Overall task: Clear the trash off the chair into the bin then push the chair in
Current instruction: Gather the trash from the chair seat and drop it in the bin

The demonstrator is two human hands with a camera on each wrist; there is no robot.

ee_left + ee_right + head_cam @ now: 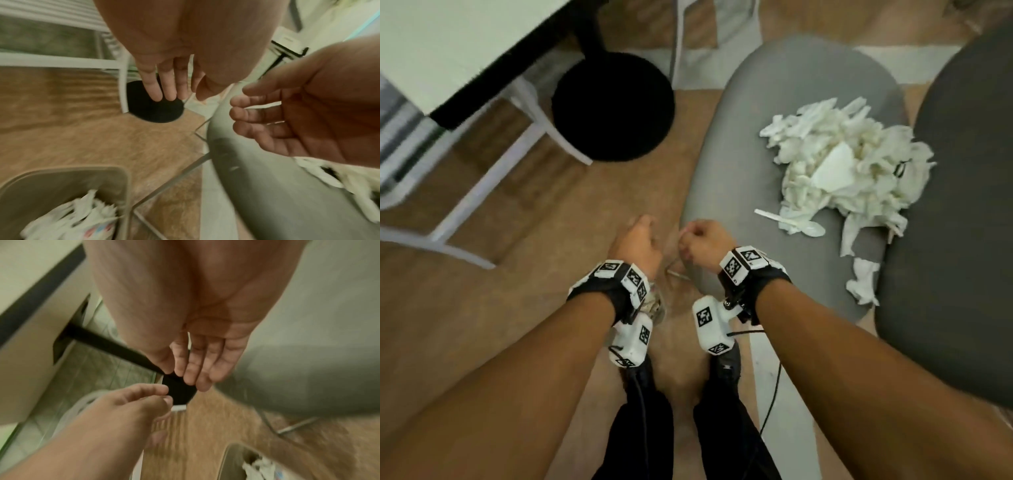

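We could not see the bin [61, 191] from the head view, where our forearms covered it; the wrist views cut it off at the frame edge, crumpled paper inside. Motion blur softened both wrist views. Left hand [637, 243] and right hand [705, 240] hung beside the chair's front edge, fingers relaxed and spread, holding nothing. The chair [784, 102] seat carried the trash pile [852, 161] and a plastic spoon [796, 224] just in front of it. Beyond the chair: wood floor [465, 325], black round base [613, 106], white surface [448, 41].

both hands [671, 245] empty, fingers loose, side by side.
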